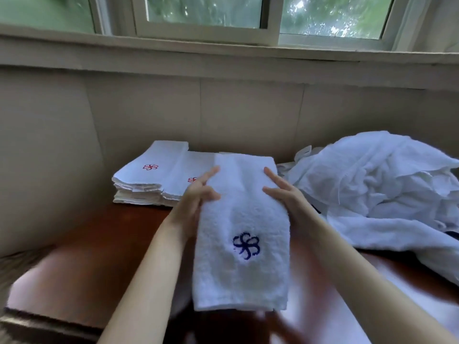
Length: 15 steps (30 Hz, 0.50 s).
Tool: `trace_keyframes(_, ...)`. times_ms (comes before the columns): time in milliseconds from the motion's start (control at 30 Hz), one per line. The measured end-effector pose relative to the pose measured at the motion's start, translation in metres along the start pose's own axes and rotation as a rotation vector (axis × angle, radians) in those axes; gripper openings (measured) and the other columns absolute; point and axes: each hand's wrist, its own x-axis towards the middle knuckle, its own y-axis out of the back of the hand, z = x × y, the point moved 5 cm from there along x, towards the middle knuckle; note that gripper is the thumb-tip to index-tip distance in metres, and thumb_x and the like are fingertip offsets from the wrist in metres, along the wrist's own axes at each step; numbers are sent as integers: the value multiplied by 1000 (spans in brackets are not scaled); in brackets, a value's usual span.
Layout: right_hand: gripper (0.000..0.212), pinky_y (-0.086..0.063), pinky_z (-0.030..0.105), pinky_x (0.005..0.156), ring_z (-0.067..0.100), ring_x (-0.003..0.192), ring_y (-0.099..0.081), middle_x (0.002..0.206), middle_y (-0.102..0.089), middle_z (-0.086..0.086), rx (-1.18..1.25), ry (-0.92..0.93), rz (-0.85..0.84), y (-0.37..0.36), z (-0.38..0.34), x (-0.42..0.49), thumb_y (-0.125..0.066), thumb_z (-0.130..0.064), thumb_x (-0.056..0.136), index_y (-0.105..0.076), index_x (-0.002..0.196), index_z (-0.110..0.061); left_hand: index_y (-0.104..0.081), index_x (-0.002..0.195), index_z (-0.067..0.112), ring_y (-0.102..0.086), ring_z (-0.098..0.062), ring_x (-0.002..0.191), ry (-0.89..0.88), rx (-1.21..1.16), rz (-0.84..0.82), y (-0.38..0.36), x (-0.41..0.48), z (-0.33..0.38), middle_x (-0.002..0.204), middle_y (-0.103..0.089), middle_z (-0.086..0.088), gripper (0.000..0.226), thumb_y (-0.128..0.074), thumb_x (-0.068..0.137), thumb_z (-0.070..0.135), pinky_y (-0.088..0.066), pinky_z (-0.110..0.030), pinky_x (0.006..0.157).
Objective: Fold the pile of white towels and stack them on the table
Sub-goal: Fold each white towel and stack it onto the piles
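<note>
Towel [242,219] runs 12-to-6 above the table [99,239], left grip [198,194] and right grip [282,192] each pinching a long edge near its far end, thumbs on top, and the stack [149,175] sits off at 10 o'clock, so the left one's nearer I'd say.

Both arms forward, left hand [196,198] and right hand [285,194] with thumbs atop towel [244,274].

Reddish-brown table [99,232] against a beige panelled wall [149,108] under a daylit window [206,11].
</note>
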Motion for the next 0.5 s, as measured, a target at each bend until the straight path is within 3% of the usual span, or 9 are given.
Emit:
trace_keyframes(67, 57, -58, 31, 72, 21, 97, -70, 107, -71, -4, 17, 61, -9, -24, -21, 58, -62, -8, 86, -49, 135, -34, -57, 122, 20, -70, -28, 87, -59, 45, 53, 25, 32, 44, 100, -72, -12, 57, -49, 68, 3, -56, -29, 66)
trace_keyframes(133, 57, -56, 29, 74, 20, 99, -68, 117, -66, -1, -15, 116, 31, -42, -39, 131, -60, -7, 86, -48, 137, -30, -70, 97, 16, -67, -25, 78, -84, 143, 115, 54, 75, 80, 88, -72, -9, 30, -46, 80, 8, -53, -24, 62)
trace_keyframes(200, 54, -54, 28, 74, 16, 96, -66, 120, -60, -6, -126, 108, 114, -48, -39, 204, -58, -11, 88, -46, 138, -27, -68, 64, 17, -62, -18, 57, 15, 268, 236, 91, 117, 88, 64, -66, -2, 34, -46, 90, 22, -46, -17, 49)
trace_keyframes(233, 50, -53, 27, 71, 16, 90, -64, 117, -58, -5, -202, 44, 151, -45, -26, 236, -57, -13, 90, -46, 137, -24, -64, 62, 19, -57, -16, 52, 100, 358, 321, 113, 134, 84, 61, -62, -1, 36, -47, 92, 31, -41, -17, 47)
trace_keyframes(300, 39, -51, 29, 67, 20, 77, -61, 104, -58, 6, -361, -224, 125, -37, 29, 276, -57, -21, 92, -50, 130, -13, -57, 74, 18, -50, -15, 54, 344, 648, 411, 155, 153, 56, 69, -57, -2, 33, -48, 94, 42, -34, -21, 51)
trace_keyframes(367, 35, -48, 30, 62, 21, 66, -54, 83, -54, 10, -576, -435, 78, -29, 85, 295, -60, -32, 92, -55, 115, -6, -53, 83, 12, -48, -16, 52, 508, 966, 409, 189, 156, 24, 73, -55, -7, 27, -53, 94, 37, -30, -23, 52)
trace_keyframes(433, 33, -46, 30, 60, 20, 57, -50, 69, -50, 7, -709, -396, 156, -20, 106, 313, -59, -38, 91, -56, 96, -6, -52, 100, 3, -52, -23, 68, 475, 1162, 423, 206, 161, 9, 91, -59, -15, 30, -57, 91, 31, -35, -26, 57)
trace_keyframes(500, 36, -47, 27, 55, 22, 53, -54, 68, -56, 10, -714, -362, 175, -16, 108, 326, -57, -41, 90, -59, 92, -5, -33, 137, 1, -55, -30, 104, 453, 1127, 424, 209, 166, 1, 124, -53, -17, 63, -58, 90, 34, -43, -31, 75)
